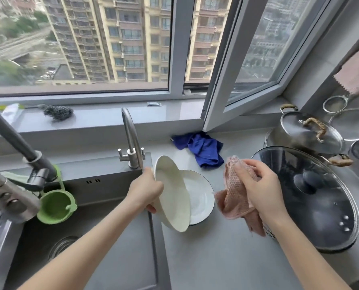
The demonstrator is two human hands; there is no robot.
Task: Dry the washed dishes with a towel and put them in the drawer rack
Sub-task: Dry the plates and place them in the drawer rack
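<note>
My left hand (147,190) grips the rim of a cream-white plate (171,193) and holds it tilted on edge, its inside facing right. Under and behind it a white dish with a dark rim (201,197) lies flat on the grey counter (216,258). A little to the right, my right hand (258,185) clutches a bunched pink towel (232,195), apart from the plate. No drawer rack is in view.
The steel sink (90,248) with two faucets and a green strainer cup (56,206) lies at the left. A blue cloth (201,148) sits behind the dishes. A lidded dark pan (312,197), a steel pot and strainers crowd the right. The open window sash (247,65) overhangs the counter.
</note>
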